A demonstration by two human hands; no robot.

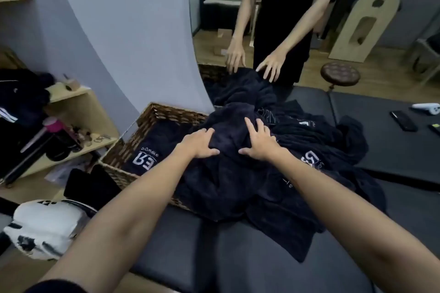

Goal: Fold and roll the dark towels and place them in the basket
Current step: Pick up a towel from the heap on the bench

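While both hands (pixel 228 143) press it, towel heap (pixel 273 173) seemingly lacks a long axis

Round stool (pixel 340 74), phone (pixel 404 120), shelf (pixel 78 112)

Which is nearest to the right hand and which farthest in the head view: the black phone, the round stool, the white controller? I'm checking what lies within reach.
From the right hand on the towel pile:
1. Black phone, flat on the padded table to the right.
2. Round stool, on the floor beyond the table.
3. White controller, at the far right edge.
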